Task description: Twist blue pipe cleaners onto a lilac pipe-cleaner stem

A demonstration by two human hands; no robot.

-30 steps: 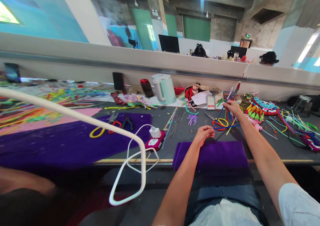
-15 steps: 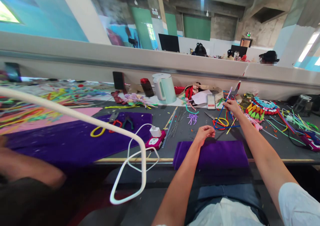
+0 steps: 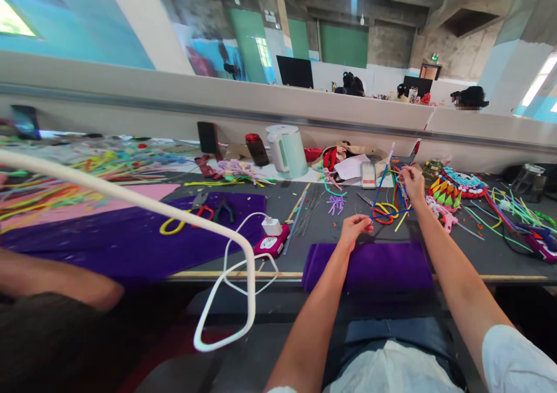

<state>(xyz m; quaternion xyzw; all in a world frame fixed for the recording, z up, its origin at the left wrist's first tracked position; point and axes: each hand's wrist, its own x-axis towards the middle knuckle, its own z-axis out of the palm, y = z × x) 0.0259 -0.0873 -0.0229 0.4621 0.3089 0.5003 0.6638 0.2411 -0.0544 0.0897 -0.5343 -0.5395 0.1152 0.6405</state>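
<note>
My left hand (image 3: 357, 230) is closed, its thumb and fingers pinching a blue pipe cleaner (image 3: 379, 188) at the corner where two blue lengths meet. One length slants up to a lilac tip; the other runs right, passing over the table near my right wrist. My right hand (image 3: 413, 184) is raised beside the upright length, apart from it, fingers bunched together. Whether anything is between those fingertips I cannot make out. Scissors with yellow and red handles (image 3: 387, 211) lie behind the blue lengths. A folded purple cloth (image 3: 369, 265) lies below my hands at the table edge.
A white bent tube (image 3: 174, 207) crosses the left foreground. A charger on a magenta power strip (image 3: 272, 243), a kettle (image 3: 292, 152), a phone (image 3: 368, 175) and a flower-like craft piece (image 3: 456, 183) stand around. Another person's arm (image 3: 56, 277) rests at left. Loose pipe cleaners (image 3: 500, 216) lie right.
My right hand has let go of the upper part of the blue pipe cleaner and shifted right. My left hand keeps its pinch, and the upright length stays raised.
</note>
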